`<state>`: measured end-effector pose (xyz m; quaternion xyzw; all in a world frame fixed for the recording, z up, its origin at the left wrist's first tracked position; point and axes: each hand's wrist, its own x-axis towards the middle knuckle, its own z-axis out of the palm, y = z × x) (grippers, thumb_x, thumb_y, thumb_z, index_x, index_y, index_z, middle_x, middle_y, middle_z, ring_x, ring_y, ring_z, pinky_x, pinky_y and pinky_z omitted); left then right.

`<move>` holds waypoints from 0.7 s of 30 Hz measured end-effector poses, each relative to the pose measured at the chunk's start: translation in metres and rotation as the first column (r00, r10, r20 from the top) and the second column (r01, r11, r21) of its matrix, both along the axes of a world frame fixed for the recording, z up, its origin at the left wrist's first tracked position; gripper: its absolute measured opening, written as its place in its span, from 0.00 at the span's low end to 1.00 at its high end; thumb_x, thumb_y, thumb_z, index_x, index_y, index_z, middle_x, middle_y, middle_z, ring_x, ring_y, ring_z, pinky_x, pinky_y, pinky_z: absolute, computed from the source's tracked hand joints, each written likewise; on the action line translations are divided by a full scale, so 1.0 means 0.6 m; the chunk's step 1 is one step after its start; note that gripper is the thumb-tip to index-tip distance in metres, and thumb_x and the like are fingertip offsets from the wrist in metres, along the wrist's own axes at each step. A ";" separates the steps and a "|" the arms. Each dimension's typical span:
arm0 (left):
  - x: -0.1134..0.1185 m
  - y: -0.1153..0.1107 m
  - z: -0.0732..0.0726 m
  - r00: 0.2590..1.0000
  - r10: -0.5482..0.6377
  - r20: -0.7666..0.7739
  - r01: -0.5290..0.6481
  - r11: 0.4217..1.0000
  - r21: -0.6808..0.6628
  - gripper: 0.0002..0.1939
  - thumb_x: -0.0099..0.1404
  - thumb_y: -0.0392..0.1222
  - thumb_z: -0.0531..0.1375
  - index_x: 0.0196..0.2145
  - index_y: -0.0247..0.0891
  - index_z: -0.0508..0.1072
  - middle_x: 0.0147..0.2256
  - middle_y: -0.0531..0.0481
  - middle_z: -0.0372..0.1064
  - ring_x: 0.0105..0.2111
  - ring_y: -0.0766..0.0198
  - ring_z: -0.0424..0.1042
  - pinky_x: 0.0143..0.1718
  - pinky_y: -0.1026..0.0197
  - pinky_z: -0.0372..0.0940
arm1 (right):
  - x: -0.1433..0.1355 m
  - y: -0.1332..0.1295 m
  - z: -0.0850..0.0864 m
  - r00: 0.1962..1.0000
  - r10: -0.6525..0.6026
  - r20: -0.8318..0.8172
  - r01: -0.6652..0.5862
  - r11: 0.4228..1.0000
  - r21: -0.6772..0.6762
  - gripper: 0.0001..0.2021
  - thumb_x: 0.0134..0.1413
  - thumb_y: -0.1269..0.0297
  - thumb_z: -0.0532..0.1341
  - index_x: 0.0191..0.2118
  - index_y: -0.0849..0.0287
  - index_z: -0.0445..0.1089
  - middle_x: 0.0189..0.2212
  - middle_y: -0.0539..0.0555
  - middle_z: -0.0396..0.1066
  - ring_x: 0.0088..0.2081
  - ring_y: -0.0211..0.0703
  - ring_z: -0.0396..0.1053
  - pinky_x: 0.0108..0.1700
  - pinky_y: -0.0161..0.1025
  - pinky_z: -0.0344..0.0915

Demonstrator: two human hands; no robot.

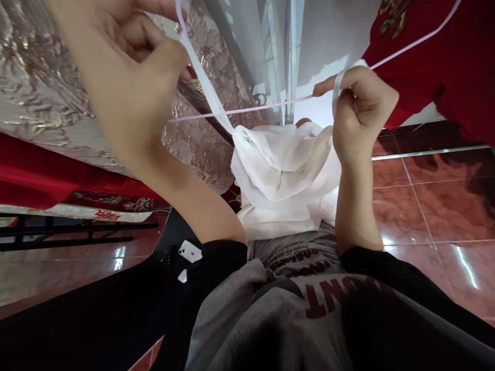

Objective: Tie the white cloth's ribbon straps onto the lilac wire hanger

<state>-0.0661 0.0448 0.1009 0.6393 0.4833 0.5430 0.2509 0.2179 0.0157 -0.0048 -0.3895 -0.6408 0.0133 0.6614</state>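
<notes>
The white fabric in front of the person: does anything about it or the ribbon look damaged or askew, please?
Nothing looks clearly damaged. The white fabric is loosely bunched, and a pale ribbon rising from it crosses a thin strand running to the right hand, which looks untidy.

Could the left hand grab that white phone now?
Probably, once lowered: the left hand is up by the pale ribbon; the white phone lies mostly in the open, edged by the left sleeve.

Indoor room, type uncertain, possibly domestic. Glossy red floor tiles; embossed floral covering; red cloth; black seat or table.
</notes>
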 end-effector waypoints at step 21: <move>0.037 -0.018 -0.165 0.721 -0.055 0.691 -0.010 0.996 0.090 0.11 0.84 0.41 0.51 0.40 0.47 0.67 0.33 0.55 0.77 0.34 0.63 0.80 0.43 0.61 0.73 | 0.131 0.024 -0.011 0.985 -0.071 -0.159 0.094 0.985 0.144 0.20 0.58 0.60 0.72 0.55 0.39 0.75 0.52 0.43 0.73 0.54 0.40 0.76 0.62 0.49 0.70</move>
